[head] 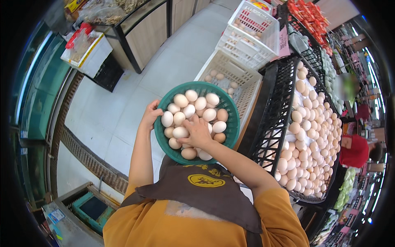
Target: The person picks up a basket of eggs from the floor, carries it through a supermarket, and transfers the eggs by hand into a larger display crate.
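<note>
A round green plastic basket full of white and light brown eggs is in front of my apron. My left hand grips the basket's left rim, its thumb over the edge. Inside the basket, my right hand rests on the eggs with its fingers apart. Its thumb and fingertips lie on either side of a white egg; whether they grip it I cannot tell.
To the right, a black plastic crate holds many eggs on a stand. Beyond the basket are a white plastic crate with a few eggs and another white crate. Glass fish tanks line the left. A person in red is far right.
</note>
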Motion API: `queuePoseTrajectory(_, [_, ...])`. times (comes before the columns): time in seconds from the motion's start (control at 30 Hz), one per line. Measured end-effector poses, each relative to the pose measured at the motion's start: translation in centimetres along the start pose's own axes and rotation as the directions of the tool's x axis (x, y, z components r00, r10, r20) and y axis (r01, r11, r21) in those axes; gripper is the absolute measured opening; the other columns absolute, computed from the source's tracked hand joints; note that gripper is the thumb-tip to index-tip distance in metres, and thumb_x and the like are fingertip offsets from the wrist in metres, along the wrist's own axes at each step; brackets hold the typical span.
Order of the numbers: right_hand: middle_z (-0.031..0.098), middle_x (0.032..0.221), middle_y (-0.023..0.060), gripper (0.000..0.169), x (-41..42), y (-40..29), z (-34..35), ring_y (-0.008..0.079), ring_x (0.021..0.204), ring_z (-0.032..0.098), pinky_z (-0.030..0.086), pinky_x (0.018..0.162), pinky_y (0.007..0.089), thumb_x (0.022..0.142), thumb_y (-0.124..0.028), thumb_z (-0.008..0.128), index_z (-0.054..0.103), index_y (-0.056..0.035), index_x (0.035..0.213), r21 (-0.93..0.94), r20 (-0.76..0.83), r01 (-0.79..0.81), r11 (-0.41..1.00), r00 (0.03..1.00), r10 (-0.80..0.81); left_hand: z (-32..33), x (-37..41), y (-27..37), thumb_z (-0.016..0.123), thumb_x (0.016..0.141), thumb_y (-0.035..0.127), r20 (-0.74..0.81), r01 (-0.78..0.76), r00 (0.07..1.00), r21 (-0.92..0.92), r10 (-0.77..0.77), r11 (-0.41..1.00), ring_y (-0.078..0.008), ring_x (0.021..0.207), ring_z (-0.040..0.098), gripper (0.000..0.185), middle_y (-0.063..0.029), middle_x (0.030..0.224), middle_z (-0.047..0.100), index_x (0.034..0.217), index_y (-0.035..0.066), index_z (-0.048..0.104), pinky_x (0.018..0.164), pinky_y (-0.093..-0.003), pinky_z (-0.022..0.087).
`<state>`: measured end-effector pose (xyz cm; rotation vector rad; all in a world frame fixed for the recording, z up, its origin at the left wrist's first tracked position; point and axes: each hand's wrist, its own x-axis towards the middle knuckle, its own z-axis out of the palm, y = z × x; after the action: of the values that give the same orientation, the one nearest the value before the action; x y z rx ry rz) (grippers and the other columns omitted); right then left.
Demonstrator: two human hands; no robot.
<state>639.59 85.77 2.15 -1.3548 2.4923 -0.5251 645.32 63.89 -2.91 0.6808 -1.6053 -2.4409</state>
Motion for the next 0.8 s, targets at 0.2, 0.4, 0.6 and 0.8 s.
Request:
queuePoseTrajectory(0.2, [0.042, 0.100, 0.0140, 0.052, 0.1, -0.5, 1.0, 0.0325, 0.090, 0.052, 0.045, 0.070, 0.0436, 0.062, -0.039, 0.070, 0.052, -0.0172, 0.106, 0.140, -0.019, 0.069, 0.988, 0.998, -0.067, 1.0, -0.1, 0.9, 0.053, 0.062, -0.003, 0.010, 0.032, 0.999, -0.035, -0.031, 0.999, -0.0065, 0.060, 0.044, 0.015, 0.0040, 0.068, 0.049, 0.070, 0.009, 0.048, 0.054, -0.0214, 0.038])
queuePoseTrajectory(0.4, [0.042, 0.104, 0.0156, 0.048, 0.1, 1.1, 1.5, 0.0315, 0.079, 0.057, 0.050, 0.063, 0.0404, 0.065, -0.039, 0.071, 0.055, -0.0209, 0.106, 0.209, -0.071, 0.148, 0.967, 0.988, -0.136, 0.5, -0.1, 0.6, 0.054, 0.061, -0.002, 0.022, 0.017, 1.000, -0.022, -0.017, 1.000, -0.0088, 0.064, 0.046, 0.016, 0.0023, 0.071, 0.050, 0.072, 0.009, 0.049, 0.058, -0.0223, 0.040])
queuePoseTrajectory(0.6, [0.038, 0.115, 0.0176, 0.053, 0.0, 1.1, 0.6, 0.0337, 0.077, 0.059, 0.050, 0.062, 0.0415, 0.066, -0.032, 0.070, 0.050, -0.0265, 0.114, 0.188, 0.017, 0.108, 0.976, 0.993, -0.113, 0.7, 0.4, 0.1, 0.052, 0.061, -0.002, 0.019, -0.004, 1.000, -0.001, 0.004, 1.000, -0.0104, 0.067, 0.049, 0.018, 0.0006, 0.075, 0.053, 0.077, 0.007, 0.051, 0.061, -0.0232, 0.042])
queuePoseTrajectory(0.8, [0.027, 0.130, 0.0243, 0.070, -0.1, 0.5, -1.7, 0.0335, 0.078, 0.061, 0.052, 0.069, 0.0384, 0.060, -0.027, 0.074, 0.045, -0.0254, 0.124, 0.074, 0.154, 0.231, 0.970, 0.958, -0.240, 0.4, 0.0, 0.3, 0.051, 0.062, -0.004, 0.005, 0.028, 1.000, -0.032, -0.028, 0.999, -0.0103, 0.065, 0.051, 0.018, -0.0002, 0.074, 0.054, 0.077, 0.007, 0.050, 0.060, -0.0230, 0.044])
